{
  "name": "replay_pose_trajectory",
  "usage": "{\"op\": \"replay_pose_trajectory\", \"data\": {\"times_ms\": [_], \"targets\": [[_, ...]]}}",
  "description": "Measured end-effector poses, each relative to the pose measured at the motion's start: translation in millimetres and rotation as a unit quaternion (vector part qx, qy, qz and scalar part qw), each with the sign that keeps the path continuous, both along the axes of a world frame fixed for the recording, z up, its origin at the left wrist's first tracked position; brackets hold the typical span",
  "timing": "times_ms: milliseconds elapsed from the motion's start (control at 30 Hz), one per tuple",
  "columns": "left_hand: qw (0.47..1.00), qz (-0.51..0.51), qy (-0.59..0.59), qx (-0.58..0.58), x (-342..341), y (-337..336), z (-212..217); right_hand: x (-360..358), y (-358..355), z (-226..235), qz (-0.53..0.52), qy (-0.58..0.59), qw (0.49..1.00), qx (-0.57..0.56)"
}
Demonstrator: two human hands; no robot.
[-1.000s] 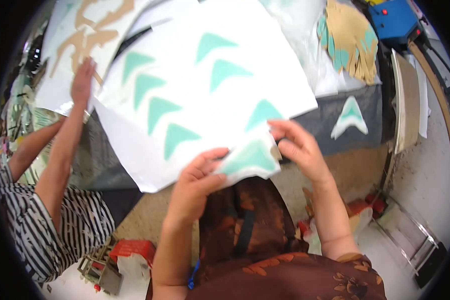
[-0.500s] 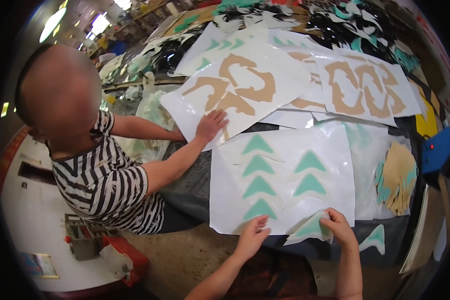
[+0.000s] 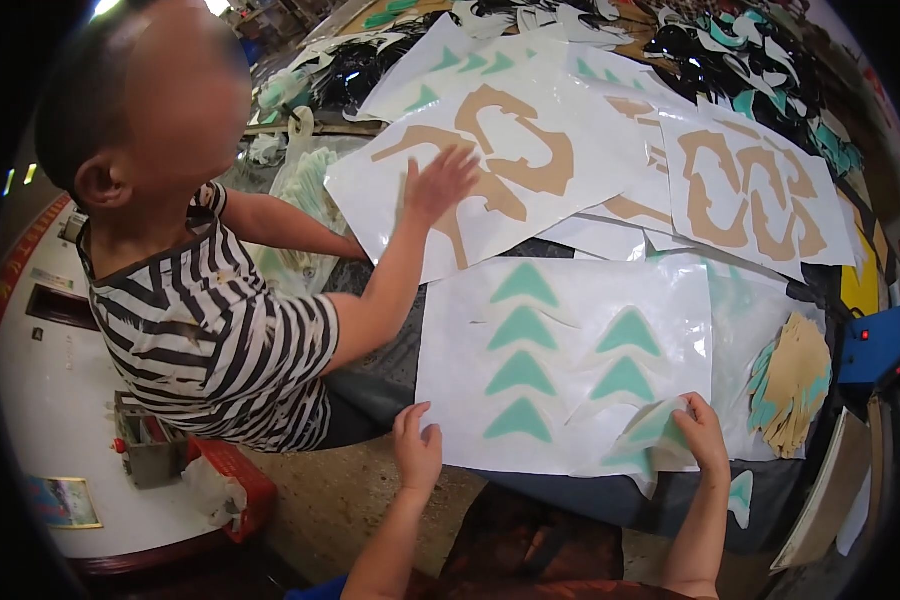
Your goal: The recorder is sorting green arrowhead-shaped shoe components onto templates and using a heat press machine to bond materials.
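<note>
Along the near edge of the table lies a white sheet (image 3: 451, 345) with two columns of green chevron pieces (image 3: 521, 374). My right hand (image 3: 703, 432) pinches a thin green chevron piece with a pale border (image 3: 658, 427) above the sheet's near right corner. Part of that piece overlaps another green shape beneath it. At the sheet's near left edge is my left hand (image 3: 417, 447), its thumb and fingers apart and nothing in them; whether it touches the sheet is unclear.
A person in a striped shirt (image 3: 210, 320) stands at left, one hand (image 3: 442, 183) over a sheet of brown cut-outs (image 3: 370, 205). More brown cut-outs (image 3: 710, 190) lie behind. At right are a stack of tan-and-green pieces (image 3: 795, 385), a blue box (image 3: 873, 347) and a loose chevron (image 3: 740, 497).
My left hand has moved left from the nearest chevron to the sheet's edge. My right hand has carried its piece slightly right and up over the sheet. The other person's hand has lifted.
</note>
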State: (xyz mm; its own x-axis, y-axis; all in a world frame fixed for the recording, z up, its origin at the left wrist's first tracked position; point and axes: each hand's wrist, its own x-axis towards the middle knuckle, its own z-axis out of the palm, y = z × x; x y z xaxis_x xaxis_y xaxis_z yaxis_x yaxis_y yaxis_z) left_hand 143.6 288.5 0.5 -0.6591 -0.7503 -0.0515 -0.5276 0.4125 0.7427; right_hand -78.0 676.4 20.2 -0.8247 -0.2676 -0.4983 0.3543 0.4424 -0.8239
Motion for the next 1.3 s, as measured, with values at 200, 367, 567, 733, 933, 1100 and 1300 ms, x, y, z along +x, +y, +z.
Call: {"op": "replay_pose_trajectory", "data": {"times_ms": [200,367,567,733,933,1100,1300], "targets": [[0.989,-0.083,-0.045,-0.113,-20.4,-3.8,-14.2,-12.5,6.4,-13.4,0.036,-0.044,0.998,0.02],[0.983,-0.087,-0.103,-0.123,-23.2,-11.4,-22.2,-4.9,-0.6,-25.7,0.083,0.127,0.974,0.168],[0.987,-0.074,-0.104,-0.094,-20.1,-16.7,-28.6,12.0,-21.6,-17.3,0.071,0.311,0.909,0.267],[0.987,-0.082,-0.106,-0.09,-19.5,-18.2,-25.1,18.1,-32.2,-15.7,0.123,0.344,0.899,0.242],[0.978,-0.094,-0.169,-0.084,-27.9,-14.9,-15.0,17.2,-36.8,-19.1,0.103,0.325,0.904,0.258],[0.969,-0.095,-0.215,-0.081,-39.6,-13.2,-12.7,11.2,-41.8,-21.2,0.133,0.296,0.901,0.289],[0.968,-0.096,-0.217,-0.086,-43.6,-13.5,-12.0,6.9,-45.4,-20.7,0.141,0.284,0.9,0.3]]}}
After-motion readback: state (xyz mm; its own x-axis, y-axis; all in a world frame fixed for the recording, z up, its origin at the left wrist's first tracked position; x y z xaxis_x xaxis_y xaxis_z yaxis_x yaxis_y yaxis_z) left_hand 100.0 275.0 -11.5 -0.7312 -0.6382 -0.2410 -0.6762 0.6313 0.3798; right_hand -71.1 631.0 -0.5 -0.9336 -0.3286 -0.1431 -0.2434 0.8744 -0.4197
